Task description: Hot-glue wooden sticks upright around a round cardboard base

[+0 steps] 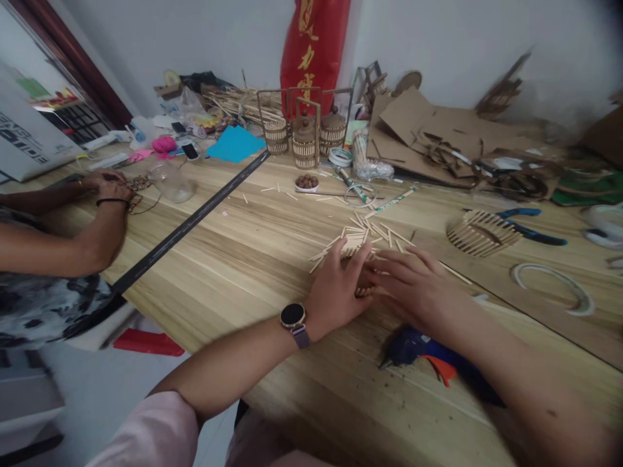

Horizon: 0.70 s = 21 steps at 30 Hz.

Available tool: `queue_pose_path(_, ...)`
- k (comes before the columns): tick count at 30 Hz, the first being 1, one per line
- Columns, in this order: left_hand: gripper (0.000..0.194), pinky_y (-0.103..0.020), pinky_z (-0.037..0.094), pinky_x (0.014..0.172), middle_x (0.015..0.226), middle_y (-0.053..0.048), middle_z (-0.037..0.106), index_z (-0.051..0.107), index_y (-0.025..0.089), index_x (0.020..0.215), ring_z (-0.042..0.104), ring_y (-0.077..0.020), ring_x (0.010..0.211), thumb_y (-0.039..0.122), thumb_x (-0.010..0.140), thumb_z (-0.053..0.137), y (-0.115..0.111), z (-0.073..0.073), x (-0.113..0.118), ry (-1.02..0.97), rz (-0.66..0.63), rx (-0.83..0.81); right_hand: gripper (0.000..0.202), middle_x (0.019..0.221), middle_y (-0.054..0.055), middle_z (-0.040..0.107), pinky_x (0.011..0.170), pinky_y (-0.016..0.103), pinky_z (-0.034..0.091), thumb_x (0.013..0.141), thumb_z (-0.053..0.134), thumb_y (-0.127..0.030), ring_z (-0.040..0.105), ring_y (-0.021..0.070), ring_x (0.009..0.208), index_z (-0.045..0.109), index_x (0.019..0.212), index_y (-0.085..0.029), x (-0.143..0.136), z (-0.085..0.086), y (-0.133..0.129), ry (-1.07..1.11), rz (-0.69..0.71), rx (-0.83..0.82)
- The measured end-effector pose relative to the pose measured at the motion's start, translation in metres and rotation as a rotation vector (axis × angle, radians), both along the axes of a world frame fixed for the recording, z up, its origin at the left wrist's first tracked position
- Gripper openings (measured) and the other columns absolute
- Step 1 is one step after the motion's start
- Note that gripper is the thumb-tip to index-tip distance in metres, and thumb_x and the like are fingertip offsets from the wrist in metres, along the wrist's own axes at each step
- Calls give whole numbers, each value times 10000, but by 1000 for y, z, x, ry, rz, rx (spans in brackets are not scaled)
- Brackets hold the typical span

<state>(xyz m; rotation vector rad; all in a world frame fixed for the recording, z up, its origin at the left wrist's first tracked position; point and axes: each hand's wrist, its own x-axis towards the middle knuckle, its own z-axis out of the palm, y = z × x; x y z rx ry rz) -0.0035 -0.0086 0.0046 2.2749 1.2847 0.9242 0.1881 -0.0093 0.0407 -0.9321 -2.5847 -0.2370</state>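
A small, partly built round basket of brown board and pale wooden sticks [364,289] is between my hands, mostly hidden by my fingers. My left hand [338,282], below a watch, curls round its left side, thumb and forefinger apart. From the right, my right hand [413,280] closes its slightly blurred fingertips on the basket. Loose short sticks [384,232] lie scattered just beyond my fingers. Under my right forearm rests a blue glue gun [409,345] with an orange trigger.
A curved stick piece [481,233] lies at right beside blue-handled pliers [533,226] and a white ring [555,285]. Finished baskets [305,144] stand behind a bowl of brown balls [307,183]. At left, a co-worker's hands [104,185] handle beads near a clear jar [171,181].
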Motion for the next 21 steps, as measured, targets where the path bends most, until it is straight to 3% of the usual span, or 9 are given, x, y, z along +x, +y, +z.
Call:
queue_pose_path(3,930,-499,391,1102,1499,-132,156,228,300,1465,342,-346,1375,213,708,762,-1,0,-1,-4,16,-20,271,1163,103,696,954,472,441,958,470,-332,592,283,1144,649,1136,-235,14,25,-12,80,-46,-55)
queue_pose_path(6,941,-472,392,1109,1491,-132,152,237,284,1468,381,-323,1344,181,693,761,-1,-1,-2,-14,19,-33,245,878,68,713,778,372,506,954,475,-363,661,218,840,682,882,-254,33,41,-32,47,-121,-307)
queue_pose_path(9,931,-458,377,1126,1470,-134,163,245,266,1471,357,-321,1357,163,697,753,-2,-1,-3,-16,12,-25,322,732,41,691,627,324,519,933,467,-445,650,197,665,670,746,-279,55,32,-56,6,-185,-657)
queue_pose_path(12,907,-458,366,1137,1448,-129,182,260,262,1464,319,-322,1380,148,703,739,-2,-1,-3,-18,13,-9,160,723,21,698,558,302,523,839,582,-424,652,196,620,631,768,-289,75,7,-74,17,-369,-839)
queue_pose_path(16,899,-457,391,1121,1460,-121,173,265,269,1459,358,-314,1357,130,700,726,-3,-2,-3,-19,28,-6,137,813,33,738,612,303,554,767,589,-341,695,211,684,609,887,-278,81,-11,-80,85,-469,-875)
queue_pose_path(21,910,-467,448,1067,1479,-127,166,262,291,1457,418,-318,1318,150,695,740,-3,-3,-3,-12,43,-24,212,954,78,763,674,322,577,746,527,-354,724,248,818,657,882,-255,65,-1,-73,79,-494,-873)
